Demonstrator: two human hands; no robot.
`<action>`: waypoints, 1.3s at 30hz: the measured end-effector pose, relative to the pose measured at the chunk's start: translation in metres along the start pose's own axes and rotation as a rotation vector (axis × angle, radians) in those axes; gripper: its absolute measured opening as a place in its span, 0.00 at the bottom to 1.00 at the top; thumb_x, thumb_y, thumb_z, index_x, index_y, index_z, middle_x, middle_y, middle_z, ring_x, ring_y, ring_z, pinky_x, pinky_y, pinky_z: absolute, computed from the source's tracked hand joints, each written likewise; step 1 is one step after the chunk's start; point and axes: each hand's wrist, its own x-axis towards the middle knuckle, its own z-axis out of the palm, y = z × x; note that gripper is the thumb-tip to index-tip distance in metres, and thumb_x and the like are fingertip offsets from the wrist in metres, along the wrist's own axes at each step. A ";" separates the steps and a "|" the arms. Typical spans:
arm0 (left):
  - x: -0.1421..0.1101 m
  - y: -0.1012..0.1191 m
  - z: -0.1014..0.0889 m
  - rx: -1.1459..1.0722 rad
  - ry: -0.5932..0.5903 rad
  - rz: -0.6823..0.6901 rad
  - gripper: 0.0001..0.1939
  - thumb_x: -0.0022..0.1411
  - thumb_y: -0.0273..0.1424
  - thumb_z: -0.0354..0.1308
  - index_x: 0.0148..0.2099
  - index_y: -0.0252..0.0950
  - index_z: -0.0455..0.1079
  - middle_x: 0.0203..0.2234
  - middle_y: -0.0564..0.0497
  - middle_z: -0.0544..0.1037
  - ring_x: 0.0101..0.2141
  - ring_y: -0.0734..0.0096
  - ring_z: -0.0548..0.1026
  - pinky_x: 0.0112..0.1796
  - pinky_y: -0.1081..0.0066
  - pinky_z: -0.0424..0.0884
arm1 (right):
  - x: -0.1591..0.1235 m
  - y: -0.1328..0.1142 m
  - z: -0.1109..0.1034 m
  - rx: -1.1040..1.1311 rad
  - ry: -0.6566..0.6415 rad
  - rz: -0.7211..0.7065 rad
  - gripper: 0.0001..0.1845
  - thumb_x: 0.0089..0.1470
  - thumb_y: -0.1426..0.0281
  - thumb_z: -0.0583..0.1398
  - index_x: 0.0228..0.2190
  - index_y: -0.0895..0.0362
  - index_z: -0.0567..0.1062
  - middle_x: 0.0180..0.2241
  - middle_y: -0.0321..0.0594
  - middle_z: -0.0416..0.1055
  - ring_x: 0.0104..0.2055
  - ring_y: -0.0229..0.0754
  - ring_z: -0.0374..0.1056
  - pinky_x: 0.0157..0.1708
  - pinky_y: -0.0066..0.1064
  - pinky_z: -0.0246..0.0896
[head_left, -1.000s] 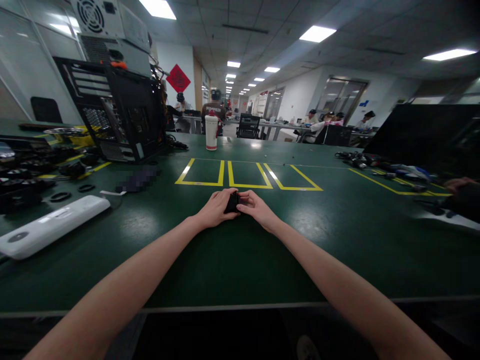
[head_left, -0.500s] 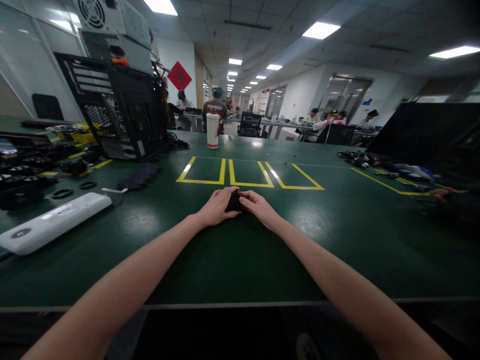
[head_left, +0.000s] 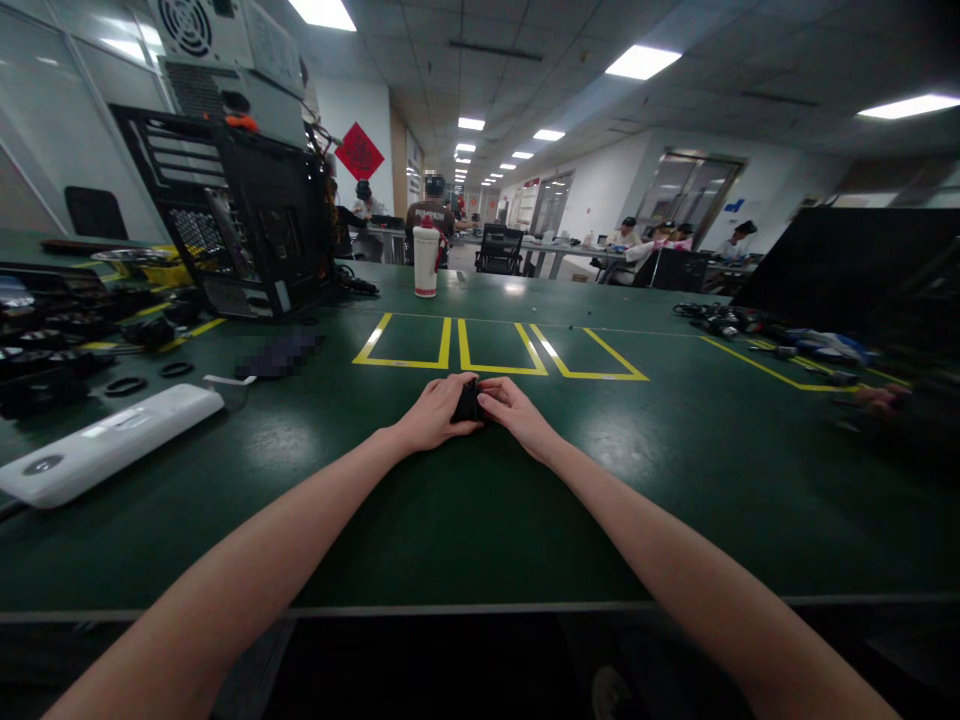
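A small black boxy object (head_left: pixel 466 402) is between my two hands, low over the green table (head_left: pixel 480 520); its exact kind does not show. My left hand (head_left: pixel 436 414) is closed around its left side, with fingers over the top and the thumb along the near side. At its right edge, the fingertips of my right hand (head_left: pixel 517 412) pinch together against it. Whatever else those right fingers may hold is too small to make out. Just beyond the hands lie yellow tape outlines (head_left: pixel 502 370) on the tabletop.
To the left lie a white power strip (head_left: pixel 112 440), black rings (head_left: pixel 126 386) and a dark pouch-like item (head_left: pixel 277 355). An open computer case (head_left: pixel 240 220) stands behind them. A white cup (head_left: pixel 426 262) stands farther back. Cables (head_left: pixel 720 318) and another person's blurred hand (head_left: pixel 881 398) are at right.
My hands and the black object hold almost the same place; the right fingers have shifted very slightly. At the right edge, the other person's hand has moved a little.
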 end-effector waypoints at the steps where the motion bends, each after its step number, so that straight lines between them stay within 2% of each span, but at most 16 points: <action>1: 0.000 0.000 0.000 0.000 0.001 0.001 0.31 0.53 0.39 0.55 0.55 0.37 0.46 0.48 0.44 0.62 0.49 0.59 0.62 0.50 0.57 0.55 | 0.000 0.000 0.000 0.005 -0.008 0.006 0.16 0.45 0.64 0.59 0.38 0.54 0.66 0.39 0.38 0.66 0.43 0.39 0.62 0.44 0.36 0.56; 6: -0.001 0.000 -0.001 0.000 -0.004 0.004 0.31 0.53 0.39 0.54 0.55 0.37 0.46 0.48 0.44 0.62 0.49 0.60 0.62 0.50 0.58 0.55 | -0.002 -0.003 -0.002 -0.023 -0.068 -0.019 0.15 0.45 0.64 0.59 0.37 0.55 0.67 0.40 0.39 0.66 0.44 0.39 0.61 0.46 0.36 0.55; 16: 0.000 0.002 -0.002 -0.016 -0.005 -0.006 0.31 0.52 0.38 0.55 0.55 0.38 0.46 0.48 0.44 0.62 0.49 0.59 0.62 0.50 0.57 0.55 | -0.001 0.000 0.002 -0.017 0.012 -0.032 0.12 0.45 0.60 0.57 0.32 0.53 0.66 0.32 0.34 0.65 0.36 0.36 0.62 0.37 0.32 0.60; 23: 0.000 0.002 -0.003 -0.013 -0.014 -0.008 0.31 0.53 0.39 0.54 0.55 0.37 0.46 0.47 0.44 0.62 0.49 0.59 0.62 0.50 0.57 0.54 | 0.003 0.004 -0.001 0.019 -0.018 0.042 0.17 0.46 0.62 0.58 0.38 0.55 0.68 0.40 0.39 0.66 0.42 0.39 0.62 0.44 0.35 0.57; 30: 0.000 0.001 0.000 0.002 0.001 0.004 0.32 0.52 0.39 0.55 0.55 0.37 0.45 0.48 0.44 0.62 0.49 0.59 0.62 0.50 0.57 0.55 | -0.004 -0.005 -0.002 0.036 -0.047 0.021 0.18 0.41 0.67 0.62 0.37 0.54 0.67 0.37 0.38 0.66 0.43 0.39 0.61 0.44 0.36 0.57; 39: 0.000 0.001 -0.001 -0.002 0.000 0.009 0.31 0.52 0.38 0.55 0.55 0.38 0.46 0.48 0.44 0.62 0.49 0.59 0.62 0.50 0.57 0.55 | 0.000 0.000 0.001 0.026 0.006 -0.005 0.12 0.45 0.61 0.58 0.33 0.53 0.67 0.34 0.36 0.66 0.38 0.37 0.62 0.39 0.32 0.60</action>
